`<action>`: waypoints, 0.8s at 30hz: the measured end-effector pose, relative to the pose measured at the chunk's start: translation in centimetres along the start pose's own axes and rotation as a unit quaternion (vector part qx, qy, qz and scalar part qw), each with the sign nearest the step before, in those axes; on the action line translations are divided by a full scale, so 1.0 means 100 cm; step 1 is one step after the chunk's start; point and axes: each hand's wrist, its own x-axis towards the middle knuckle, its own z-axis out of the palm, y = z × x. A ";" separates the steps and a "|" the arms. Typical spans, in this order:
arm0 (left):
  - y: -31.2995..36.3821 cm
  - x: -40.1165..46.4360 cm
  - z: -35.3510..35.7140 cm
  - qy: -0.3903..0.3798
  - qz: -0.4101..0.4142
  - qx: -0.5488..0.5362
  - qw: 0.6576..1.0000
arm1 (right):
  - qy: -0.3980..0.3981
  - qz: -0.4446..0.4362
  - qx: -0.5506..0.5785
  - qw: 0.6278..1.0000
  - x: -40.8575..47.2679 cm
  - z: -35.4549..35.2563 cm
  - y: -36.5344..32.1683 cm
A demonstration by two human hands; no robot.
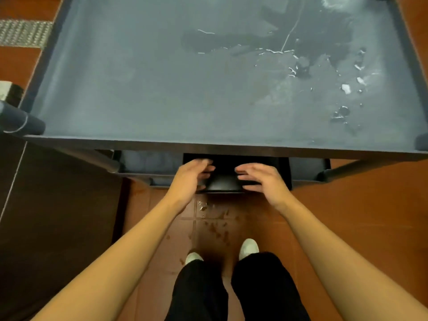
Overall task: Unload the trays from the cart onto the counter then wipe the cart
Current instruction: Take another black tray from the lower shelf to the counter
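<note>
The grey cart (pixel 162 93) fills the upper view; its top shelf is bare but wet, with puddles and white scraps at the right. Below the front edge, a black tray (pixel 254 163) lies on the lower shelf with a black upturned bowl-like dish (pixel 223 181) at its near edge. My left hand (pixel 190 179) and my right hand (pixel 261 179) flank that dish, fingers spread and curled toward it. Whether the fingers touch it is unclear. The rest of the tray is hidden under the top shelf.
Reddish-brown floor tiles (pixel 347 216) lie under the cart, with water drops and crumbs (pixel 215 225) in front of my white shoes (pixel 249 247). A dark panel (pixel 46 228) stands at the left. A metal grate (pixel 23 32) sits at the far left.
</note>
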 end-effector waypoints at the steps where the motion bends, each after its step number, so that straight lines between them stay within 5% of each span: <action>1: -0.008 0.019 0.001 -0.004 0.005 -0.001 1.000 | 0.008 -0.006 0.007 1.000 0.017 -0.002 0.011; 11: -0.029 0.182 -0.006 -0.037 0.064 0.083 0.994 | 0.012 -0.035 -0.131 0.991 0.181 -0.044 0.020; 24: -0.050 0.239 -0.010 -0.025 0.076 0.106 0.991 | -0.013 -0.011 -0.127 0.992 0.230 -0.054 0.032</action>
